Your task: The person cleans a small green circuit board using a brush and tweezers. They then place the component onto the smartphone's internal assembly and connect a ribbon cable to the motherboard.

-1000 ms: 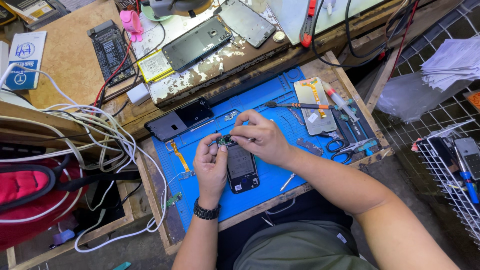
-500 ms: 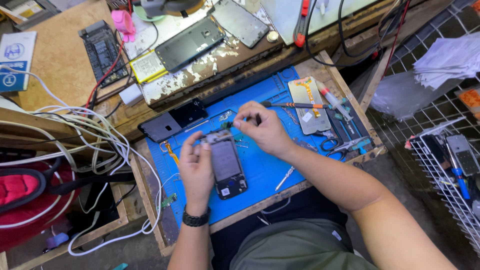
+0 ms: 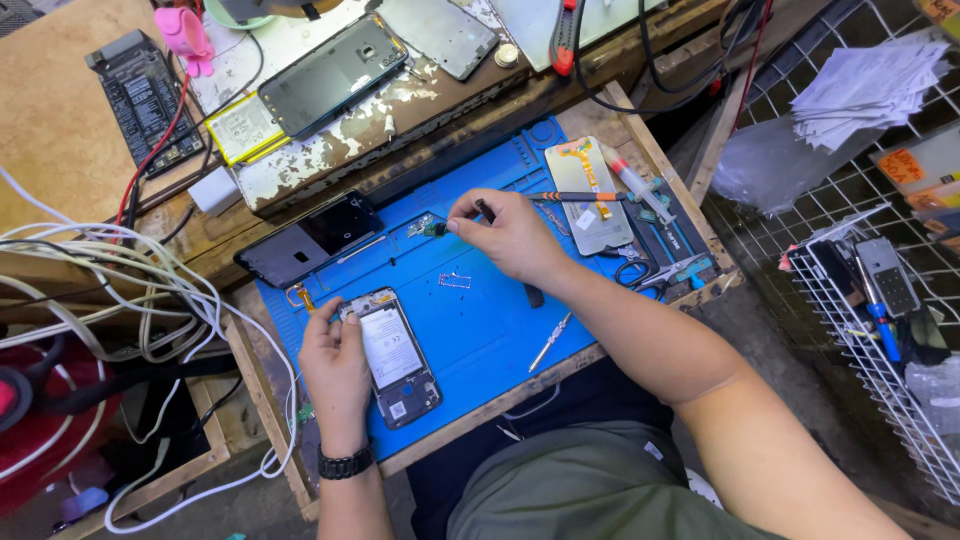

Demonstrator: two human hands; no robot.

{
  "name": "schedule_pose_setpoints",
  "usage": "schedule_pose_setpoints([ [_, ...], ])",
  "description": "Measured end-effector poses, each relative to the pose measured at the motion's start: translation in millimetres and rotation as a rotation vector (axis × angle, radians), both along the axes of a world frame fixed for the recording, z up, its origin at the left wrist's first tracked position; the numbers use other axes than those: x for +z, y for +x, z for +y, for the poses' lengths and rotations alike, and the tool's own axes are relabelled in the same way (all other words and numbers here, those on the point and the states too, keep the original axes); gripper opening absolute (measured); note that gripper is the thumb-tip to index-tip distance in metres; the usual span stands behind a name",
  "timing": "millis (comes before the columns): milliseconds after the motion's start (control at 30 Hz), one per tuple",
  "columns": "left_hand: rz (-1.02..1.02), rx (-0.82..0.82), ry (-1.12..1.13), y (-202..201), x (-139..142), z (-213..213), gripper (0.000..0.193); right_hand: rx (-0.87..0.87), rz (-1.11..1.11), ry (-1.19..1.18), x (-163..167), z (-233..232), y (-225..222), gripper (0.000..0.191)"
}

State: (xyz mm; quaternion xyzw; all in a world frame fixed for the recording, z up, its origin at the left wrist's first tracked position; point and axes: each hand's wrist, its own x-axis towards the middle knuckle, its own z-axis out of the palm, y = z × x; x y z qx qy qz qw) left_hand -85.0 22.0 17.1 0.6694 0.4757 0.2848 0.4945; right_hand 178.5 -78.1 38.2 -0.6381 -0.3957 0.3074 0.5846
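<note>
While the left hand (image 3: pixel 335 372) clamps the edge of the opened phone (image 3: pixel 394 356) at lower centre of the blue mat (image 3: pixel 480 330), the right hand (image 3: pixel 510 235) is up at mid-frame, fingertips pinched tight on a tiny green part (image 3: pixel 433 229), with a dark tool tucked in the same fist. Honestly, that pinch looks sketchy: a part that small could pop loose and vanish among the tweezers (image 3: pixel 551 341) and clutter. The exposed phone could also slide if the left grip eases.

Your one head camera is looking steeply down, fairly near, over your forearms onto the blue mat (image 3: pixel 480 320).
</note>
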Motion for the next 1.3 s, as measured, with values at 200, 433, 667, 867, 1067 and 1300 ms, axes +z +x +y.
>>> schedule_pose_setpoints([
  [200,0.465,-0.109,0.409,10,25,-10,0.034,-0.037,-0.078,-0.072,-1,1,4,0.017],
  [433,0.763,-0.191,0.705,24,46,-21,0.028,0.041,-0.062,-0.056,-11,7,2,0.018],
  [667,0.417,-0.222,0.809,55,34,7,0.024,0.079,0.185,-0.094,-18,10,-1,0.013],
  [867,0.439,-0.274,0.797,75,22,19,0.013,0.074,0.274,-0.078,-16,13,0,0.011],
  [1067,0.315,-0.279,0.811,68,17,24,0.007,0.108,0.236,-0.078,-17,12,-2,0.012],
  [1300,-0.148,-0.200,0.260,63,18,13,0.008,0.086,0.212,-0.146,-10,10,-7,0.012],
])
